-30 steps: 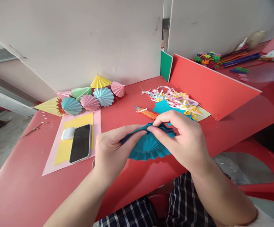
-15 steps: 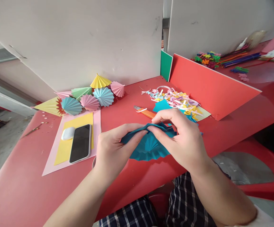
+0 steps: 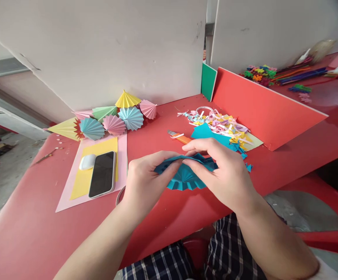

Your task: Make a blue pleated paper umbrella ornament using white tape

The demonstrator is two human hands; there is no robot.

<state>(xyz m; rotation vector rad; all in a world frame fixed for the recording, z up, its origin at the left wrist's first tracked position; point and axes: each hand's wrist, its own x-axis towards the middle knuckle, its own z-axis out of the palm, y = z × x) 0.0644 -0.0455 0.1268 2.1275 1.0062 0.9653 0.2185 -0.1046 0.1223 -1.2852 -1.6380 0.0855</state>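
Note:
A blue pleated paper fan (image 3: 186, 177), folded round into an umbrella-like shape, is held over the red table. My left hand (image 3: 149, 177) pinches its upper edge between thumb and fingers. From the other side my right hand (image 3: 219, 171) grips the same edge, its thumb close to the left thumb. The fingers behind the paper are partly hidden. Just beyond the hands lies an orange utility knife (image 3: 182, 138), with a blue paper sheet (image 3: 209, 134) beside it.
Finished pleated paper umbrellas (image 3: 130, 118) stand at the back left. A phone (image 3: 102, 173) and a white case (image 3: 87, 161) lie on yellow and pink sheets. Paper scraps (image 3: 215, 120) heap before a red board (image 3: 268, 107). Pipe cleaners (image 3: 303, 74) lie behind it.
The blue fan's lower rim has tipped up and looks narrower. Both hands keep their pinch, the left one having shifted slightly right. The view has moved a little.

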